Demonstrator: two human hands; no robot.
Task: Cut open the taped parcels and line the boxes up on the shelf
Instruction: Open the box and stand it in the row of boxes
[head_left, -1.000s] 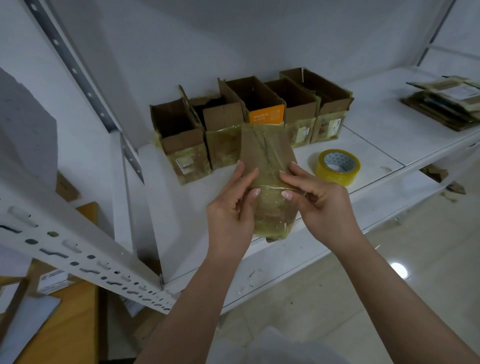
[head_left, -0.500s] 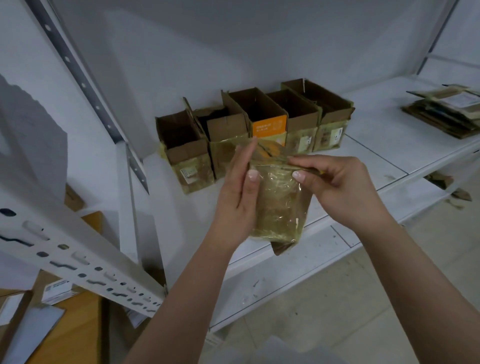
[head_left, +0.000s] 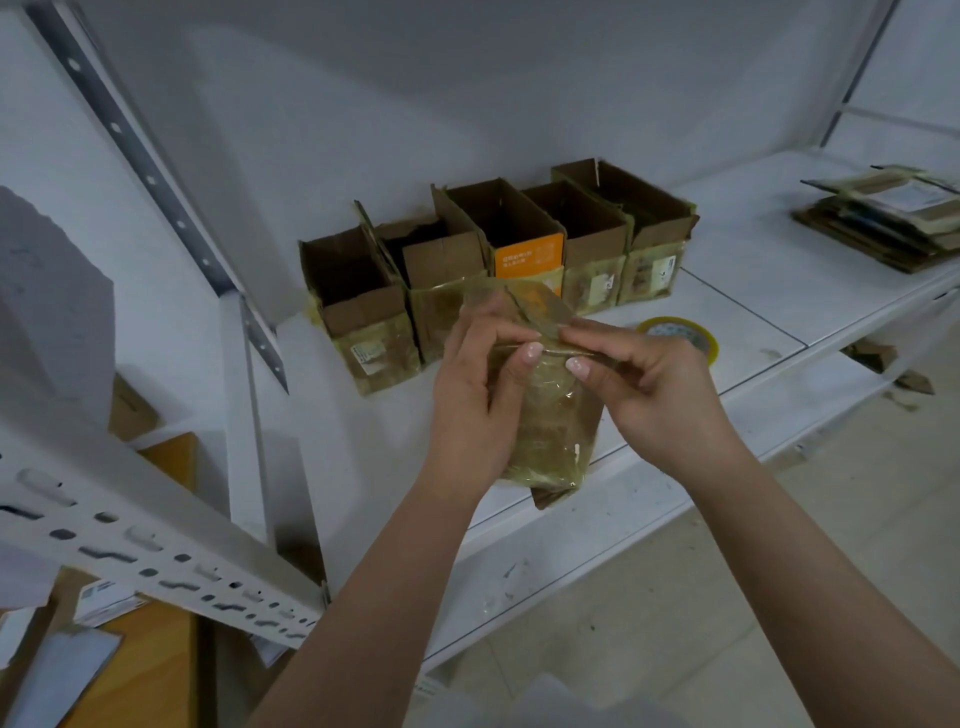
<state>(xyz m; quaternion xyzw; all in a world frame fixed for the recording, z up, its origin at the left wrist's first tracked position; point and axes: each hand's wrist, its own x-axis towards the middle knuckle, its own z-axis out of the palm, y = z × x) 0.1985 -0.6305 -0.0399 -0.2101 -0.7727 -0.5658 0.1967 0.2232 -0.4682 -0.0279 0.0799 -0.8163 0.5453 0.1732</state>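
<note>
Parcel (head_left: 553, 421) has dropped lower in both hands; five boxes (head_left: 498, 270) shelved.

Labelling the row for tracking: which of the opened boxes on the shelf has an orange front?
The middle box of the five in the row: its front panel is bright orange with white print. The other four show plain brown cardboard wrapped in yellowish tape.

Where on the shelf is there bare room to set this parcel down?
Bare shelf lies right of the row of opened boxes, between it and the flattened cardboard stack. Another bare strip lies in front of the leftmost box. The yellow tape roll crowds the front middle.
</note>
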